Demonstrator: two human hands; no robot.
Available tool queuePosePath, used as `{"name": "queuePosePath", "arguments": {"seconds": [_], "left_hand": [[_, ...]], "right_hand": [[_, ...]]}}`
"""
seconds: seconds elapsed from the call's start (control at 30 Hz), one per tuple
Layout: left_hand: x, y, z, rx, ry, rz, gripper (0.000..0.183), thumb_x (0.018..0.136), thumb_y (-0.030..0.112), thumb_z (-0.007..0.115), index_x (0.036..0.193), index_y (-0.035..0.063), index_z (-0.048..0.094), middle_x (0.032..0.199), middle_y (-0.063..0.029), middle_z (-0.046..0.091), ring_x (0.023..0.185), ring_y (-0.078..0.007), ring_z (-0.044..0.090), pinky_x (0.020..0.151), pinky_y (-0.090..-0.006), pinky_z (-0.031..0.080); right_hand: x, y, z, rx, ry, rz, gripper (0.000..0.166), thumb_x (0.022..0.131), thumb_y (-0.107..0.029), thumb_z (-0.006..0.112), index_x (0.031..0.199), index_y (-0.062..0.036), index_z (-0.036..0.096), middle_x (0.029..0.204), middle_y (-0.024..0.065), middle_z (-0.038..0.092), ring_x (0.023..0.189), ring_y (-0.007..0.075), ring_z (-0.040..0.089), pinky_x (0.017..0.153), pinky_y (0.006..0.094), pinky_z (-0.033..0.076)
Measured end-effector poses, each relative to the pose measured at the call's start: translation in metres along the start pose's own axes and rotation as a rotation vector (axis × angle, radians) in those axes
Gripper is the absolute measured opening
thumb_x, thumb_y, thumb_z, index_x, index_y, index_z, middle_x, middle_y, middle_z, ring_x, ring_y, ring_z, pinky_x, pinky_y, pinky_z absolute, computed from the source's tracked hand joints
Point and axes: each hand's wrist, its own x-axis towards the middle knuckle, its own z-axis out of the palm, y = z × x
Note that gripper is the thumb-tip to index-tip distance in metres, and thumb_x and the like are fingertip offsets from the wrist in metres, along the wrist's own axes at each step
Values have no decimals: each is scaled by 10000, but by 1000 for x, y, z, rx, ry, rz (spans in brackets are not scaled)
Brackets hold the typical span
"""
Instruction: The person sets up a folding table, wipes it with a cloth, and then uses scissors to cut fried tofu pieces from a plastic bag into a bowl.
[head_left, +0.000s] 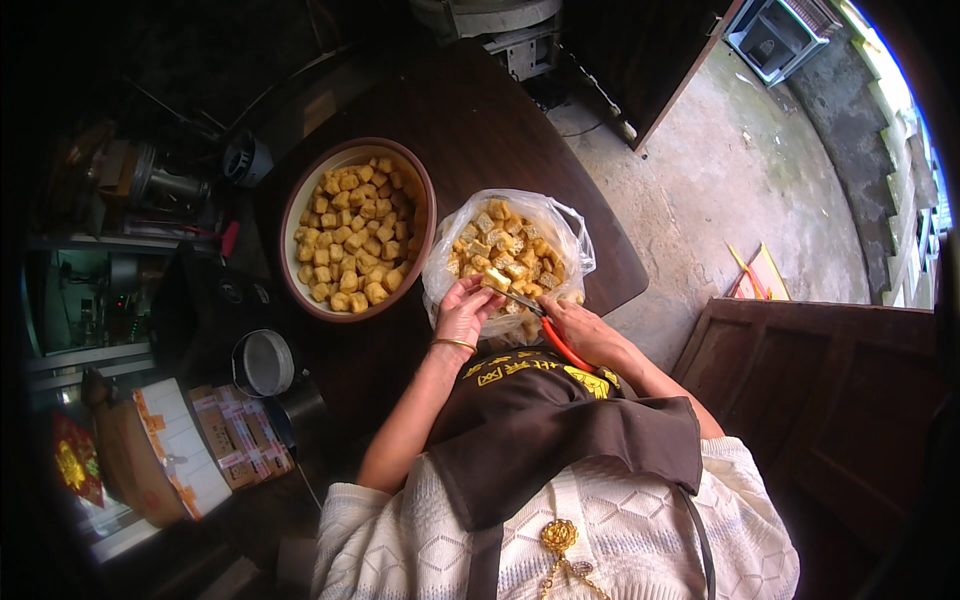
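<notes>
Between the fingertips of my left hand (463, 311) is a fried tofu puff (496, 279), pale on its upper side. My right hand (581, 330) grips scissors (553, 336) with red-orange handles, and their blades lie against that puff. Both hands are over the near side of a clear plastic bag (577, 232). Many puffs (499, 232) fill it, several showing pale, porous cut faces. To its left stands a round basin (424, 187) with a brown rim and cream inside. Whole golden tofu puffs (352, 232) lie in it.
Bag and basin stand on a dark wooden table (480, 112) with a rounded corner at right. Cardboard boxes (240, 439), a white foam box (180, 446) and a lidded pail (268, 362) are at left. A wooden door (810, 382) is at lower right.
</notes>
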Motion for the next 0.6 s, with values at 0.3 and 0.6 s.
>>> {"name": "queuePosePath", "arguments": {"seconds": [0.3,0.6], "left_hand": [[-1,-2,2,112,6,23,225,880,-19,538,1100,-23,494,1072,-143,592,979,-229,614,903,-363,523],[6,-3,-1,129,120,36,173,863,-12,585,1023,-12,517,1006,-117,607,899,-213,637,854,-349,548]], "right_hand": [[4,2,5,27,20,-18,429,912,-337,500,1188,-20,419,1018,285,566,1009,423,548,831,458,431],[4,-2,4,59,17,2,362,907,-350,515,1068,-26,517,851,261,615,870,408,599,724,469,457]]}}
